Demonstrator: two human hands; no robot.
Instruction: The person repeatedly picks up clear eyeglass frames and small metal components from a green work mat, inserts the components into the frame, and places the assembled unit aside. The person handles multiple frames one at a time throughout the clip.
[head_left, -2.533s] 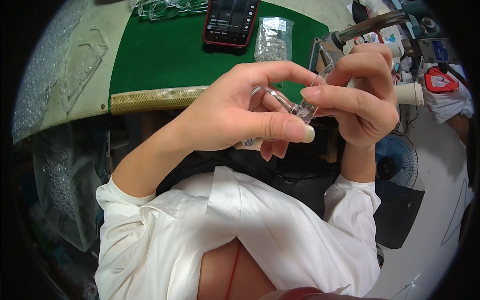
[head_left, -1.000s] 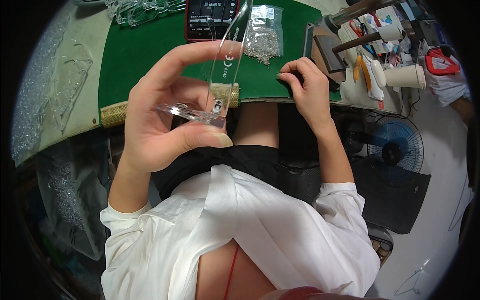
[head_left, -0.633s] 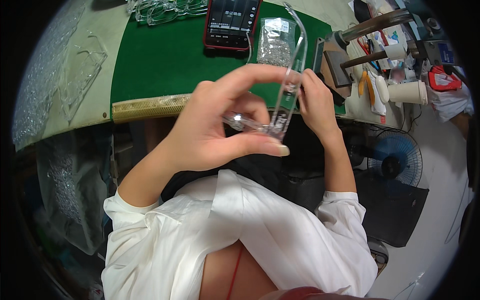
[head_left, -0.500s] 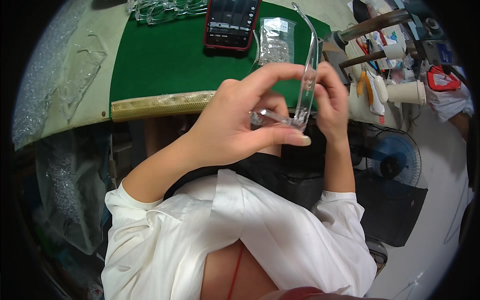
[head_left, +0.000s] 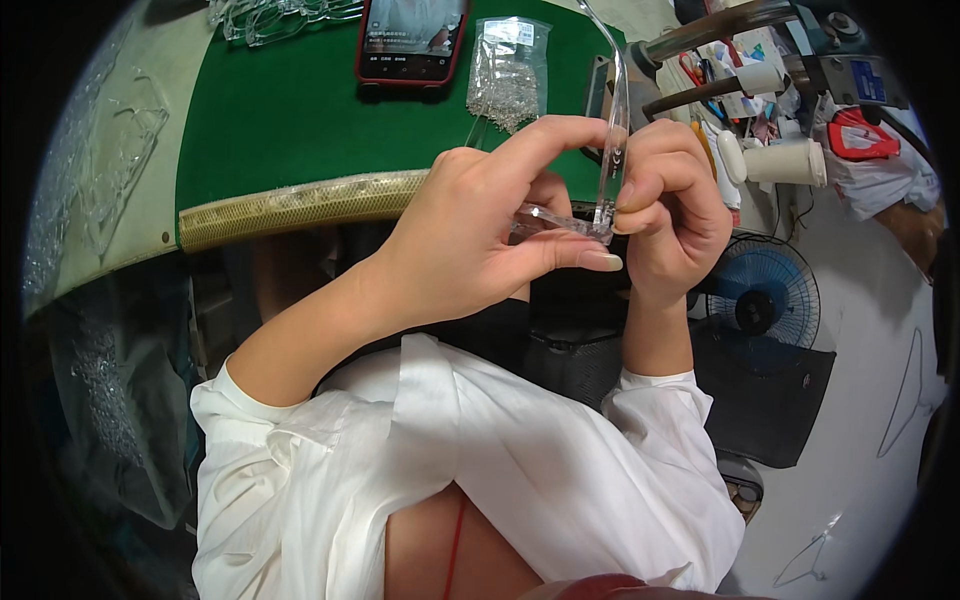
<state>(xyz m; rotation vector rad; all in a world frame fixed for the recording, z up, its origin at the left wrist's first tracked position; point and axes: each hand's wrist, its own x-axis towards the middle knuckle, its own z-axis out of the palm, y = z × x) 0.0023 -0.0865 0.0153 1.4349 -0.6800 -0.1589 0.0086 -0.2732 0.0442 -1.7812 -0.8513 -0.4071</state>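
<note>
A clear plastic eyeglass frame [head_left: 617, 95] is in my left hand [head_left: 450, 235], closed on its front, with one temple standing up past my index finger. My left thumb lies along the lower side, near the hinge corner. At that corner my right hand [head_left: 677, 205] has thumb and fingertips pinched together, touching the hinge. Whatever is between those fingertips is too small or hidden. Beyond the hands, a clear bag [head_left: 508, 75] of tiny metal parts rests on the green mat [head_left: 300, 120].
A phone [head_left: 412, 45] with a red case stands at the mat's far side. More clear frames [head_left: 285, 18] lie at the back and left. A bench machine [head_left: 720, 35] with metal bars is at right, near a white cup [head_left: 785, 163]. A blue fan [head_left: 765, 300] stands below.
My right hand has come in from behind the temple to the hinge corner, its fingertips now pinched there. My left hand keeps its hold on the frame. The view has shifted slightly.
</note>
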